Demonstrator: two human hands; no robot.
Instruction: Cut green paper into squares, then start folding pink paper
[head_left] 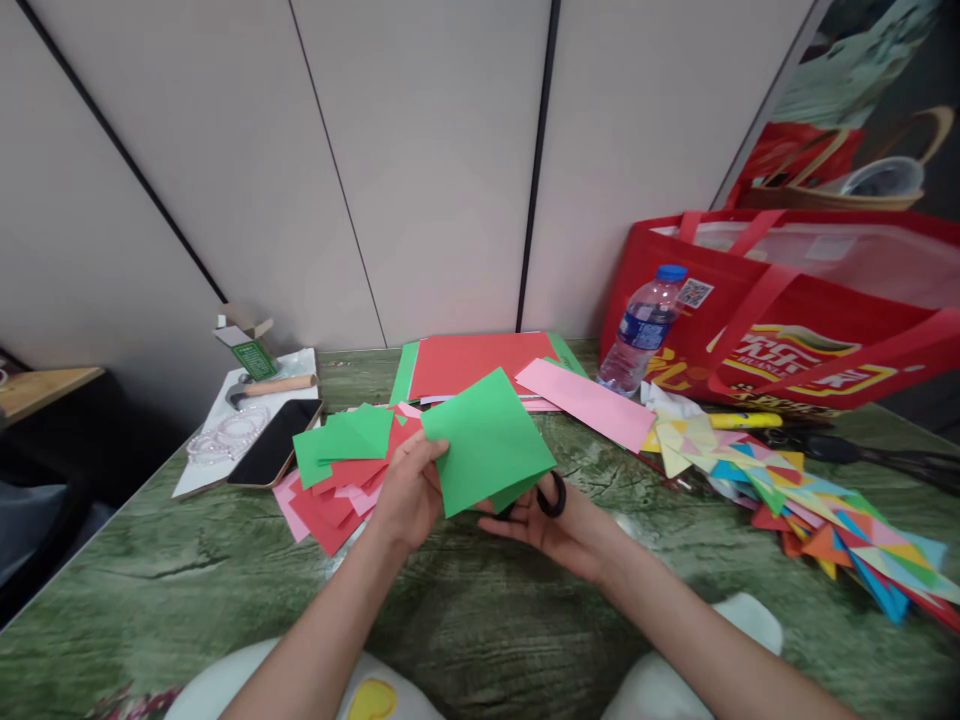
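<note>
My left hand (414, 485) pinches the left edge of a folded green sheet of paper (491, 445), thumb on top. The sheet is held tilted above the table, and a lower layer shows under its right corner. Below that corner, my right hand (536, 520) has its fingers through the black handles of scissors (553, 495); the blades are hidden behind the paper. Left of my left hand lie cut green pieces (345, 440) on top of red pieces (326, 512) and pink ones.
Red sheets (480, 365) lie by the wall, with a pink strip (589, 400) to their right. A bottle (645, 330) stands before a red bag (795, 310). Folded colourful paper (825, 510) lies right. A phone (276, 443), hammer (277, 387) and small box (251, 350) are left.
</note>
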